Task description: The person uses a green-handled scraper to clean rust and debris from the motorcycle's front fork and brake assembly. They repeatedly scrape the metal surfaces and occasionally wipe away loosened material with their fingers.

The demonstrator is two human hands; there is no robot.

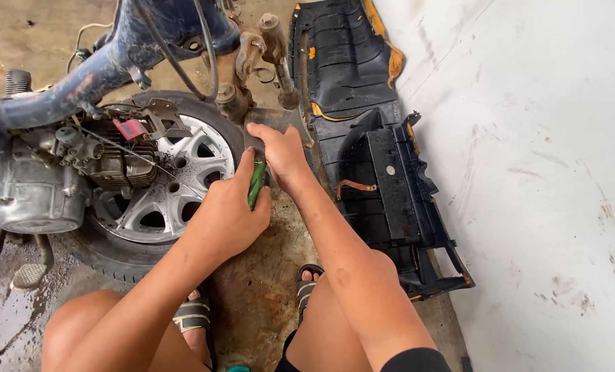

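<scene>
The green-handled tool (256,182) sat clenched in the left hand (228,217), its working end hidden against the rusty metal plate (266,275) on the floor. The right hand (280,155), at one o'clock from the left, pressed down on the plate's far edge, apparently to steady it. At nine o'clock lay the cast wheel (166,189) and engine (32,186); black plastic panels (383,172) lay at three o'clock.
</scene>
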